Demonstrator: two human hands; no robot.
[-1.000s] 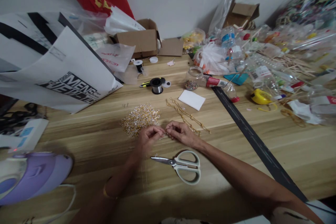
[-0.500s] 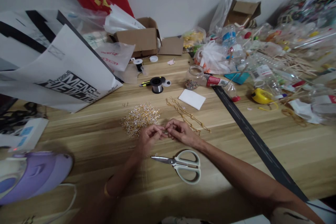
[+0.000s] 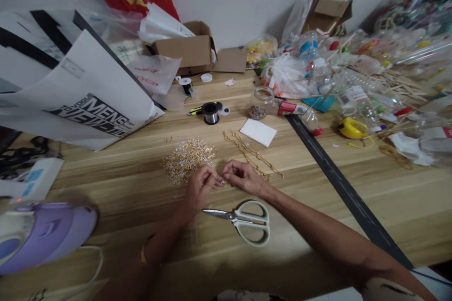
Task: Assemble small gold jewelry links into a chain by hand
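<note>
My left hand (image 3: 199, 187) and my right hand (image 3: 243, 177) meet fingertip to fingertip low over the wooden table (image 3: 318, 197). Both are pinched on a tiny gold piece (image 3: 221, 180) held between them. Just behind my left hand lies a loose heap of small gold beaded pieces (image 3: 189, 156). Gold chains (image 3: 251, 154) lie in strands behind my right hand. White-handled scissors (image 3: 243, 220) rest shut on the table just in front of both hands.
A spool of wire (image 3: 211, 113), a small glass jar of beads (image 3: 258, 103) and a white pad (image 3: 258, 132) lie further back. A large white bag (image 3: 77, 99) stands left, a purple appliance (image 3: 42, 235) near left. A black strip (image 3: 339, 183) crosses right; bottles and bags crowd the far right.
The fingers of both hands have shifted slightly around the small gold piece. Everything on the table stays where it was.
</note>
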